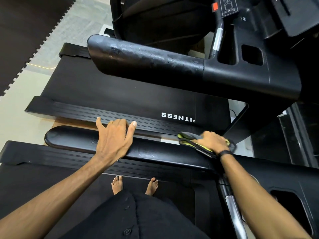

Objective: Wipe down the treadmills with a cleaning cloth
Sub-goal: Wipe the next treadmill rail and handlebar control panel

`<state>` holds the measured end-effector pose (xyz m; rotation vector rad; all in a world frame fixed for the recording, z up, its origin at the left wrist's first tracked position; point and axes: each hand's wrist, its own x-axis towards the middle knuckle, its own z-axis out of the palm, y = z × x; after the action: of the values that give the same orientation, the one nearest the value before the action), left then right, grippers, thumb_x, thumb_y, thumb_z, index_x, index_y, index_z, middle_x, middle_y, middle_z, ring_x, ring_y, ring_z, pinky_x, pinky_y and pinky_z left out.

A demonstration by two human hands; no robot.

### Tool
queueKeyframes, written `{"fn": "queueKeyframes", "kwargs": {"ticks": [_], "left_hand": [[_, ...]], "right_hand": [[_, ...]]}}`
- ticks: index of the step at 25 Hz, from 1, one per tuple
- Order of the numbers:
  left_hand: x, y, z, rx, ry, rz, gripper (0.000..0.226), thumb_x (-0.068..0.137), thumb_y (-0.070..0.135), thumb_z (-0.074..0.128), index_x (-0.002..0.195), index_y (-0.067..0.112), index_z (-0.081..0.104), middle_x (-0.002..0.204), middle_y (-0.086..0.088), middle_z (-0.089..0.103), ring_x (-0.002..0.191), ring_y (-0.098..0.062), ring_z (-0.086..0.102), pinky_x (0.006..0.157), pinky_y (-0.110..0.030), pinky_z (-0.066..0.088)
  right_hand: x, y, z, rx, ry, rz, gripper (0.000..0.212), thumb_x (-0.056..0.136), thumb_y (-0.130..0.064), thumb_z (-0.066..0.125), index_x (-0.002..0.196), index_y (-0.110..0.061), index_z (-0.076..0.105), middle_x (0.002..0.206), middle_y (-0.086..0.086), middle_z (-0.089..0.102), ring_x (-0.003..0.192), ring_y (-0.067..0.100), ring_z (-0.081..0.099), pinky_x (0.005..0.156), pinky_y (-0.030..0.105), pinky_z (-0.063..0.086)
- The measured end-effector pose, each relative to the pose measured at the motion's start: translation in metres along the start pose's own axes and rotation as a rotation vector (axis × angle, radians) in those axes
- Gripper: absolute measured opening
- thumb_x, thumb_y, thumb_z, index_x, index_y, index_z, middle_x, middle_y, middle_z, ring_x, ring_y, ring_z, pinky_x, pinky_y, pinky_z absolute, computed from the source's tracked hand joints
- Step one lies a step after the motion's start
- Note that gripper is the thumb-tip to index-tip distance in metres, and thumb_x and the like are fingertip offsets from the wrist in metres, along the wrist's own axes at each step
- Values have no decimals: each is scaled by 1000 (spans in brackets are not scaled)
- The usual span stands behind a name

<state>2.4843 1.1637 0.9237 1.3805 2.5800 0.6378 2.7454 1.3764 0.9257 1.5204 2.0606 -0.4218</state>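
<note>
Two black treadmills sit side by side; the nearer treadmill's long padded black handrail point(82, 141) runs across the view. The left hand point(113, 137) rests on it, fingers spread and holding nothing. The right hand point(211, 140) presses a folded grey-and-yellow cleaning cloth point(186, 138) onto the rail's right end.

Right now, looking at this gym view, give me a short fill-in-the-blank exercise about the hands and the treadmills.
1. The cleaning cloth is held by the ____ hand.
2. The left hand rests with fingers spread on the near treadmill's ____, holding nothing.
3. The white word printed on the far treadmill's belt ends in the letters ____.
4. The person's feet on the near belt are ____.

Missing words: right; handrail; ITNESS; bare
</note>
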Motion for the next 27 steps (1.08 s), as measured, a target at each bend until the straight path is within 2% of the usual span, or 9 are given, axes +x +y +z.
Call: {"fn": "queueKeyframes", "kwargs": {"ticks": [2, 5, 8, 10, 12, 15, 20, 24, 27], "left_hand": [[-1, -1, -1, -9, -10, 0, 48, 105, 50, 26, 76, 22, 51, 71, 6, 58, 74, -19, 59, 112, -64, 18], [-1, 0, -1, -12, -13, 2, 48, 103, 53, 24, 78, 23, 53, 72, 7, 58, 77, -21, 62, 112, -63, 17], [-1, -2, 0, -12, -10, 11, 48, 103, 54, 23, 80, 23, 53, 73, 8, 58, 78, -21, 62, 112, -63, 17], [-1, -4, 1, -15, -7, 12, 50, 103, 54, 23, 82, 23, 55, 74, 9, 57, 78, -19, 62, 113, -64, 17], [0, -4, 1, -12, -13, 6, 51, 103, 54, 23, 83, 21, 56, 74, 8, 58, 78, -19, 62, 113, -64, 17], [1, -2, 1, 21, -26, -7, 52, 105, 53, 24, 82, 20, 56, 74, 5, 61, 77, -19, 61, 113, -64, 16], [0, -1, -2, 7, -34, -21, 51, 105, 51, 24, 80, 18, 55, 72, 4, 60, 73, -19, 60, 113, -63, 17], [-5, -1, -5, -165, 64, -13, 43, 103, 44, 32, 84, 17, 59, 72, 5, 60, 72, -18, 57, 115, -59, 19], [-2, -18, -21, -314, 163, 15, 36, 101, 40, 40, 87, 15, 63, 73, 7, 60, 67, -19, 54, 101, -58, 39]], "right_hand": [[4, -48, 8, -3, -54, -78, 77, 82, -80, 50, 127, -20, 66, 132, 12, 64, 121, 32, 61, 95, 39, 45], [-15, -93, 18, 45, 129, -240, 60, 86, -73, 46, 112, -26, 70, 113, 8, 71, 109, 31, 65, 83, 38, 44], [-56, -74, 24, 63, 423, -337, 53, 79, -70, 39, 92, -28, 69, 83, 0, 67, 86, 27, 66, 65, 36, 36], [-68, -41, 23, 54, 465, -300, 54, 74, -70, 36, 89, -27, 66, 80, -1, 65, 84, 26, 65, 65, 37, 40], [-57, -9, 15, 56, 378, -165, 55, 69, -69, 36, 91, -29, 67, 87, 1, 70, 91, 30, 67, 69, 38, 44], [-20, -3, -3, 37, 107, 29, 63, 76, -71, 50, 120, -31, 69, 118, 9, 70, 112, 34, 64, 86, 39, 46], [12, -102, 10, -7, -140, -121, 66, 89, -67, 53, 129, -15, 63, 137, 12, 62, 125, 32, 58, 98, 39, 43], [-23, -140, 21, 52, 164, -279, 53, 87, -64, 46, 108, -20, 68, 111, 11, 71, 105, 34, 65, 76, 38, 39], [-66, -99, 30, 65, 507, -411, 48, 79, -64, 40, 88, -24, 65, 79, 4, 68, 79, 32, 67, 61, 37, 38]]}}
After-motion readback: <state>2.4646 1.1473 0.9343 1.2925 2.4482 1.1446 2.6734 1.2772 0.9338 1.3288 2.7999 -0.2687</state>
